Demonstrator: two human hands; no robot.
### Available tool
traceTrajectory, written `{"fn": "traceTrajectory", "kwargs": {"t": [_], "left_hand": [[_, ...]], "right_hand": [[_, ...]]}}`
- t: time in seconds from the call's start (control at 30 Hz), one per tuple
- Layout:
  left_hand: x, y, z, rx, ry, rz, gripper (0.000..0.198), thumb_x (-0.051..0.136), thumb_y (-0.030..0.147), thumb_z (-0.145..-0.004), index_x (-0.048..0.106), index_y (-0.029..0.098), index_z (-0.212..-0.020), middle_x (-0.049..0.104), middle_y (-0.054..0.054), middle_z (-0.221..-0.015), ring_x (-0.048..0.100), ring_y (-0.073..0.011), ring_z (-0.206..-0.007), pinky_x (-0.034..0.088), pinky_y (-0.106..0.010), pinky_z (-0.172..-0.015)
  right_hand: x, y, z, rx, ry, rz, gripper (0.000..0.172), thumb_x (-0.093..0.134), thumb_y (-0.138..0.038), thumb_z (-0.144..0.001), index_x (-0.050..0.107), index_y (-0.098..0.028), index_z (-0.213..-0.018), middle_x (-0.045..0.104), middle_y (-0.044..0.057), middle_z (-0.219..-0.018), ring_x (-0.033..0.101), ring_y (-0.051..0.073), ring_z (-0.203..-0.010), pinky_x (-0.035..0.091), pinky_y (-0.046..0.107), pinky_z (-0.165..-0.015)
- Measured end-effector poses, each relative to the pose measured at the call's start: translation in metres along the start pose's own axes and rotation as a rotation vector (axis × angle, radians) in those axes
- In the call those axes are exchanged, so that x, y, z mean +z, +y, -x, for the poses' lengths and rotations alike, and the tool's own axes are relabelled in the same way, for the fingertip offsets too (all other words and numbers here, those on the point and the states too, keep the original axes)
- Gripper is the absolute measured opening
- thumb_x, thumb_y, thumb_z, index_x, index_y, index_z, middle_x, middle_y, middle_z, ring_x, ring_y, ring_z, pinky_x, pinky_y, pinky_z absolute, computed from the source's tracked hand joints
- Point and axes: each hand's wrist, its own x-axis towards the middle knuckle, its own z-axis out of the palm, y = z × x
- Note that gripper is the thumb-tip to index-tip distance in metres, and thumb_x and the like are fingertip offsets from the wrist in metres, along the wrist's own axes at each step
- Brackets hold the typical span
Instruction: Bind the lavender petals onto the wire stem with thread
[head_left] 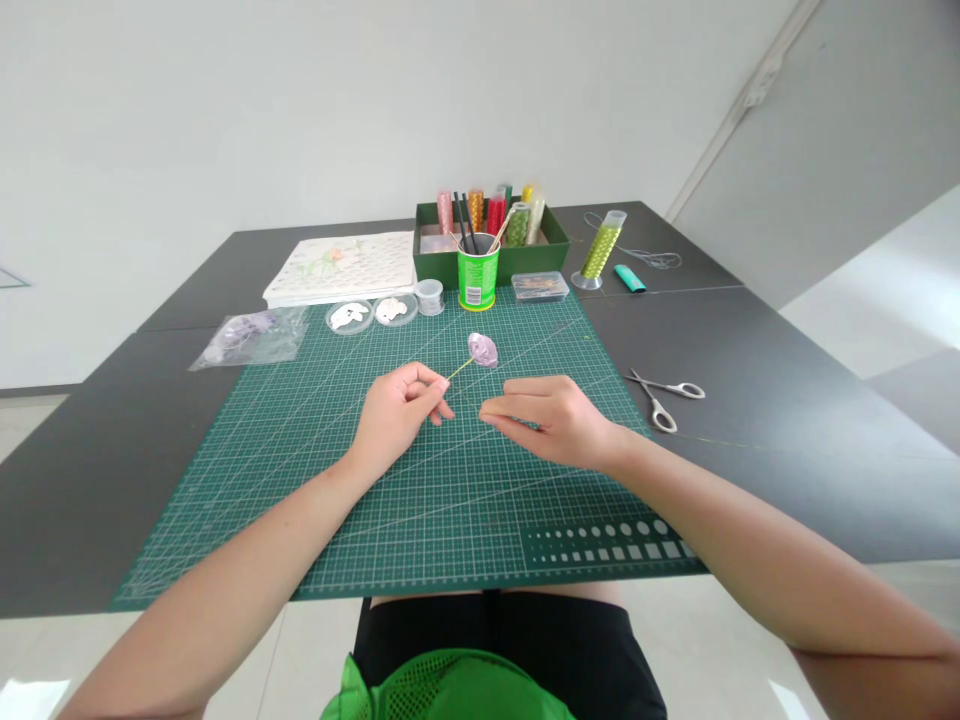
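Between the thumb and fingers of my left hand (405, 402) is the thin yellow-green stem of a small lilac artificial flower (483, 350). The bloom tilts up and to the right, above the green cutting mat (337, 520). My right hand (547, 415) hovers just right of the stem, apart from it, thumb and fingertips pressed together. Whatever it may pinch is too small or hidden to make out. Scissors (664, 395) lie partly spread on the dark table, beyond my right wrist.
Across the back stand a green can of tools (478, 285), a green box of thread spools (439, 268), a clear case (540, 287) and a white slab (300, 272). Dishes of white pieces (349, 316) and a plastic bag (255, 338) sit left; a yellow-green spool (602, 248) stands right.
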Motion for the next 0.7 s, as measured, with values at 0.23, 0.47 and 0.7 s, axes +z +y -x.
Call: {"fn": "traceTrajectory", "kwargs": {"t": [0.23, 0.47, 0.7], "left_hand": [[0.004, 0.003, 0.004, -0.038, -0.171, -0.108, 0.016, 0.063, 0.032, -0.09, 0.065, 0.018, -0.082, 0.075, 0.0, -0.063, 0.068, -0.0137, -0.056, 0.053, -0.024, -0.059], [0.007, 0.001, 0.007, -0.026, -0.357, -0.079, 0.017, 0.064, 0.033, -0.091, 0.065, 0.019, -0.083, 0.075, -0.001, -0.062, 0.069, -0.0148, -0.055, 0.054, -0.025, -0.057], [0.012, 0.007, 0.015, -0.06, -0.501, -0.024, 0.015, 0.066, 0.029, -0.091, 0.065, 0.019, -0.079, 0.074, 0.0, -0.06, 0.071, -0.0148, -0.056, 0.055, -0.024, -0.058]], "right_hand": [[-0.004, 0.001, 0.0, -0.051, 0.122, 0.084, 0.018, 0.058, -0.017, -0.101, 0.074, -0.013, -0.094, 0.062, 0.001, -0.068, 0.054, 0.009, -0.059, 0.041, 0.021, -0.055], [-0.011, 0.003, 0.0, 0.004, 0.126, 0.081, 0.023, 0.056, -0.021, -0.103, 0.076, -0.017, -0.093, 0.059, 0.0, -0.065, 0.053, 0.009, -0.056, 0.041, 0.022, -0.052], [-0.011, 0.004, 0.0, 0.047, 0.12, 0.054, 0.024, 0.058, -0.024, -0.102, 0.078, -0.018, -0.091, 0.055, -0.001, -0.062, 0.05, 0.009, -0.055, 0.04, 0.023, -0.052]]}}
